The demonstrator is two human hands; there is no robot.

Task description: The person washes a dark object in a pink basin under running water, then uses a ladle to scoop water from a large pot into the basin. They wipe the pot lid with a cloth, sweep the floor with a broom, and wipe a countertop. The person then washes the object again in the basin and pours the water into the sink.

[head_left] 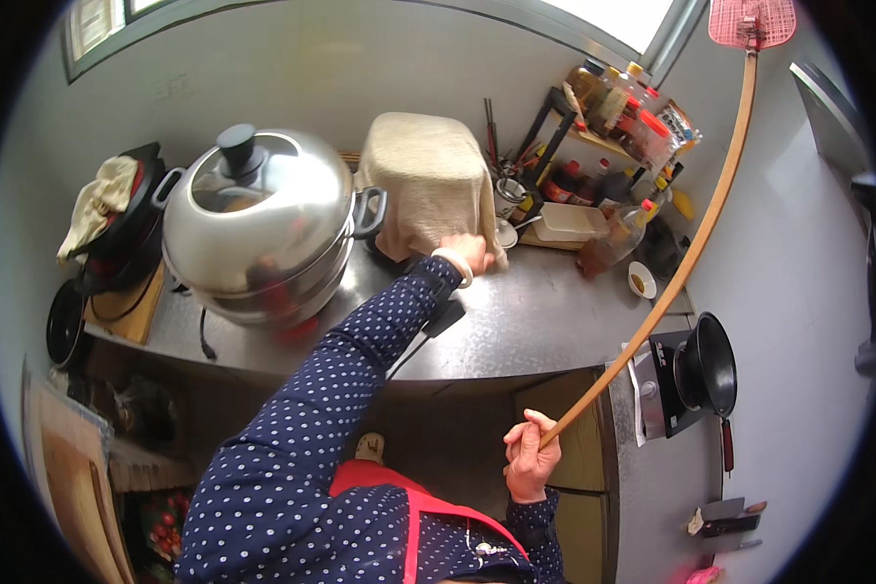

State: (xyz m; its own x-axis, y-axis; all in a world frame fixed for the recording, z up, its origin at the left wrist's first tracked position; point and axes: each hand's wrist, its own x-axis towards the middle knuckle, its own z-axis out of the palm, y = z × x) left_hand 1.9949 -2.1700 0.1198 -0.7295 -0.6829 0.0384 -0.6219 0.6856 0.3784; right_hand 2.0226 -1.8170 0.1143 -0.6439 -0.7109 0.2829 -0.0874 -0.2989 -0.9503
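My left hand [469, 253] reaches forward over the counter, a pale bangle at its wrist. Its closed fingers are at the lower front edge of a beige cloth [428, 165], which drapes over a box-shaped thing hidden beneath. Low at the right, my right hand [531, 456] is wrapped round the lower end of a long wooden handle. That handle belongs to a fly swatter [703, 229], whose pink mesh head is raised at the top right. Left of the cloth stands a large steel steamer pot [263, 224] with a domed, glass-windowed lid.
Bottles and jars crowd a small rack [560, 122] at the back right. Near it are a white lidded container [567, 222], an oil bottle [618, 238] and a small bowl [641, 280]. A black pan [715, 360] sits on a cooker at right. Knives [730, 521] lie lower right.
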